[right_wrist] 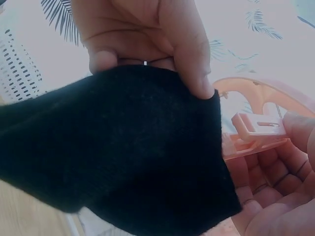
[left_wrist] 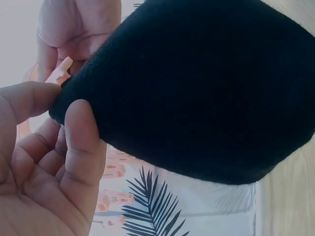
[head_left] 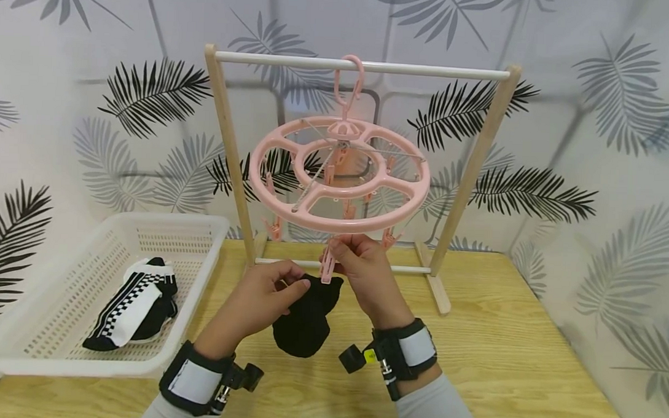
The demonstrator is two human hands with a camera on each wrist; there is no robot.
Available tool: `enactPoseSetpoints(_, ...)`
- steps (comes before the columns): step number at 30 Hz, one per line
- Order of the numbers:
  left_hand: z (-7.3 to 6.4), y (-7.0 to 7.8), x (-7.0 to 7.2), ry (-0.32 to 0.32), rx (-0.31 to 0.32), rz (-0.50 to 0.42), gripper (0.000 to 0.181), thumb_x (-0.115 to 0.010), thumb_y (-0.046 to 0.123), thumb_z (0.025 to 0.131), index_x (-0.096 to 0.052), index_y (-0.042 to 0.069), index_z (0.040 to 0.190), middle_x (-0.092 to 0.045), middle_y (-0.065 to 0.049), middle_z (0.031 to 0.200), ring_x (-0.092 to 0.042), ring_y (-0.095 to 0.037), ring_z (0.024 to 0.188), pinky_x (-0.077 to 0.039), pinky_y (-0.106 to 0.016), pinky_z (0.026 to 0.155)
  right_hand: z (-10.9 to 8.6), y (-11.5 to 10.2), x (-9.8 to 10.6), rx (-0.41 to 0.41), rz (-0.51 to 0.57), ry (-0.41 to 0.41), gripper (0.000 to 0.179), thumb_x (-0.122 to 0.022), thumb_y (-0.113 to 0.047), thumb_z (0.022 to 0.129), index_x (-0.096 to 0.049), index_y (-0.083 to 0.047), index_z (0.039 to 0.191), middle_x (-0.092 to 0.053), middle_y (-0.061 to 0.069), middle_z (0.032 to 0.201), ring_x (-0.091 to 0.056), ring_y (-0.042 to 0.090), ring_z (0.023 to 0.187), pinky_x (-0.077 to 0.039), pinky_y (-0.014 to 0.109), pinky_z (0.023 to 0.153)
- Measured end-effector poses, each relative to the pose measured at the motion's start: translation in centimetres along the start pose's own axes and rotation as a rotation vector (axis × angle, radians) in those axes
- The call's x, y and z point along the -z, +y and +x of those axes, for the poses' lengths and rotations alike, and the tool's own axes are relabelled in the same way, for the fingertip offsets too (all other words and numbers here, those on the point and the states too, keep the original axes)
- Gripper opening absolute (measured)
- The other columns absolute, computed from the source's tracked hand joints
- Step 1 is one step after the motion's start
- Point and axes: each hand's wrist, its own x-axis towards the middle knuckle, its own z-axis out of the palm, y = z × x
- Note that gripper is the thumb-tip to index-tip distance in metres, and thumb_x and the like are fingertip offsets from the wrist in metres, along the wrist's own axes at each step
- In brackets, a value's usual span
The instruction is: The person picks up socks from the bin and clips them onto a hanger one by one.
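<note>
My left hand (head_left: pixel 264 300) pinches the top edge of a black sock (head_left: pixel 302 334), which hangs down over the table. With its thumb and fingers, my right hand (head_left: pixel 369 283) grips a pink clothespin (head_left: pixel 327 267) under the front rim of a round pink drying hanger (head_left: pixel 339 224). In the right wrist view, the clothespin (right_wrist: pixel 257 129) points toward the sock (right_wrist: pixel 128 147), and a small gap shows between them. The left wrist view has the sock (left_wrist: pixel 206 93) covering much of the right hand and the hanger.
The hanger hooks onto a white rod (head_left: pixel 428 69) on a wooden stand (head_left: pixel 468 170). To the left, a white basket (head_left: pixel 195 315) holds several black-and-white socks (head_left: pixel 129 306). More pink clips (head_left: pixel 387 237) dangle around the hanger. Everything stands on a wood-grain table (head_left: pixel 506 356).
</note>
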Motion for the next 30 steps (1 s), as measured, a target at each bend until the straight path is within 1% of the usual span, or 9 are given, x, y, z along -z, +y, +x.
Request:
enactPoseSetpoints(4,-0.2,-0.1,-0.2,0.002,-0.019,-0.035,0.015,-0.061,0.023,0.091,-0.067,0.010,0.098,-0.066,-0.006,0.084,-0.060,-0.020,0.064,-0.054,-0.032,0.054,0.1,0.0,0.1,0.009,0.002,-0.014,0.022,-0.054,-0.020,0.095,-0.056,0.002,0.098,-0.059,0.006,0.080,-0.059,0.024,0.074,-0.054,0.034,0.074)
enactPoseSetpoints(6,-0.2,-0.1,-0.4,0.014,-0.025,-0.055,0.016,-0.061,0.022,0.091,-0.067,0.010,0.098,-0.065,-0.007,0.083,-0.060,-0.020,0.065,-0.054,-0.032,0.055,0.1,0.1,0.1,0.007,-0.005,-0.013,0.021,-0.055,-0.022,0.095,-0.057,-0.001,0.096,-0.059,0.006,0.080,-0.059,0.023,0.075,-0.054,0.034,0.073)
enactPoseSetpoints(8,-0.3,-0.1,-0.5,0.031,-0.021,-0.077,0.016,-0.061,0.022,0.091,-0.067,0.009,0.099,-0.064,-0.008,0.082,-0.060,-0.021,0.066,-0.055,-0.032,0.055,0.1,0.1,0.1,0.005,-0.014,-0.010,0.022,-0.056,-0.023,0.094,-0.057,-0.001,0.095,-0.059,0.005,0.080,-0.059,0.023,0.075,-0.054,0.033,0.071)
enactPoseSetpoints(13,-0.6,-0.5,-1.1,0.079,0.009,-0.150,0.019,-0.060,0.021,0.091,-0.066,0.008,0.103,-0.062,-0.009,0.087,-0.058,-0.022,0.071,-0.055,-0.033,0.057,0.2,0.2,0.2,0.016,-0.027,-0.004,0.025,-0.056,-0.022,0.094,-0.056,0.003,0.095,-0.058,0.006,0.080,-0.059,0.023,0.074,-0.054,0.031,0.066)
enactPoseSetpoints(19,-0.9,-1.1,-1.8,0.108,0.061,-0.229,0.020,-0.060,0.024,0.092,-0.064,0.009,0.103,-0.062,-0.009,0.092,-0.057,-0.021,0.075,-0.054,-0.035,0.060,-0.1,0.4,0.1,0.020,-0.023,0.014,0.024,-0.057,-0.021,0.094,-0.057,0.003,0.096,-0.058,0.006,0.081,-0.058,0.023,0.076,-0.052,0.030,0.067)
enactPoseSetpoints(21,-0.8,-1.2,-2.1,0.130,0.066,-0.235,0.019,-0.060,0.024,0.091,-0.065,0.009,0.102,-0.062,-0.008,0.090,-0.057,-0.020,0.073,-0.053,-0.034,0.059,-0.2,0.4,0.0,0.018,-0.025,0.016,0.025,-0.057,-0.021,0.094,-0.057,0.004,0.097,-0.058,0.005,0.082,-0.058,0.023,0.076,-0.052,0.030,0.069)
enactPoseSetpoints(25,-0.5,-1.0,-2.6,0.175,0.042,-0.230,0.018,-0.061,0.025,0.090,-0.065,0.009,0.099,-0.062,-0.008,0.085,-0.056,-0.020,0.067,-0.052,-0.032,0.055,-0.3,0.6,0.1,0.027,-0.019,0.027,0.024,-0.057,-0.021,0.094,-0.056,0.003,0.097,-0.059,0.005,0.081,-0.059,0.023,0.078,-0.051,0.029,0.071)
enactPoseSetpoints(27,-0.3,-0.7,-2.7,0.190,0.027,-0.226,0.018,-0.062,0.025,0.090,-0.066,0.009,0.099,-0.062,-0.008,0.083,-0.056,-0.020,0.065,-0.052,-0.031,0.054,-0.3,0.6,0.0,0.037,-0.002,0.038,0.022,-0.058,-0.019,0.093,-0.056,0.002,0.096,-0.060,0.004,0.080,-0.059,0.024,0.078,-0.051,0.028,0.072)
enactPoseSetpoints(30,-0.3,-0.5,-2.7,0.210,0.023,-0.229,0.016,-0.062,0.023,0.090,-0.066,0.010,0.098,-0.062,-0.008,0.082,-0.055,-0.020,0.064,-0.051,-0.031,0.053,-0.3,0.7,-0.1,0.043,0.026,0.036,0.019,-0.058,-0.019,0.093,-0.055,0.000,0.096,-0.060,0.003,0.079,-0.060,0.024,0.079,-0.051,0.029,0.074)
